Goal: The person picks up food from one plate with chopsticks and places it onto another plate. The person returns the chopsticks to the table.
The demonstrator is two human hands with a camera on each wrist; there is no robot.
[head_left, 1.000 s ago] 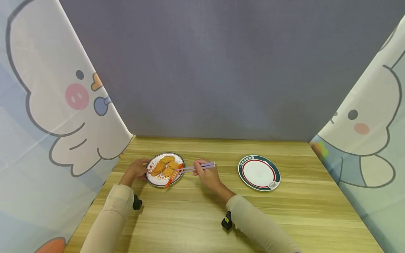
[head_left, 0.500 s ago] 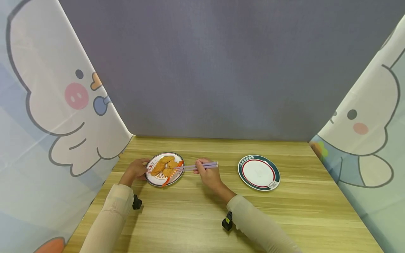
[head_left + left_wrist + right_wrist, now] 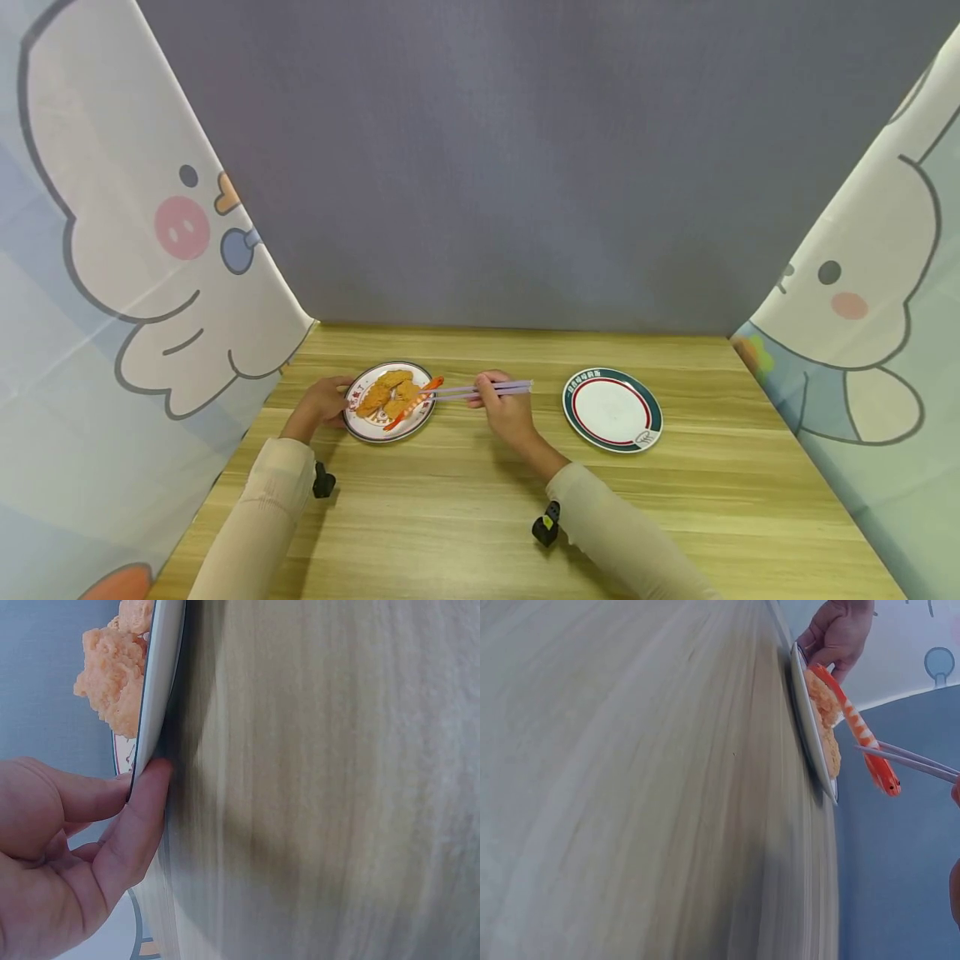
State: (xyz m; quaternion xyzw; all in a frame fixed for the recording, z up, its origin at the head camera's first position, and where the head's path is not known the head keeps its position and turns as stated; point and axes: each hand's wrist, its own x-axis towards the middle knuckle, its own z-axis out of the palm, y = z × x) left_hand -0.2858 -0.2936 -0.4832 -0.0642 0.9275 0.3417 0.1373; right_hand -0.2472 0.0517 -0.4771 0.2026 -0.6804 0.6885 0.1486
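Note:
A plate (image 3: 365,428) with a red rim pattern holds several fried orange pieces (image 3: 378,396) at the table's left. My left hand (image 3: 324,402) grips the plate's left rim (image 3: 150,727), thumb and fingers pinching its edge. My right hand (image 3: 506,410) holds lilac chopsticks (image 3: 480,389) that point left. Their tips pinch an orange striped shrimp (image 3: 414,403), lifted above the plate's right edge (image 3: 811,742). The shrimp (image 3: 859,739) hangs tilted between the chopsticks (image 3: 915,760).
An empty white plate with a green and red rim (image 3: 612,409) lies to the right of my right hand. Cartoon-printed curtains (image 3: 142,242) flank the wooden table (image 3: 465,500) on both sides, and a grey backdrop (image 3: 510,167) closes the far edge.
My right hand has drawn back to the right and up with the chopsticks, lifting the shrimp off the plate's front edge. The left hand stays on the rim.

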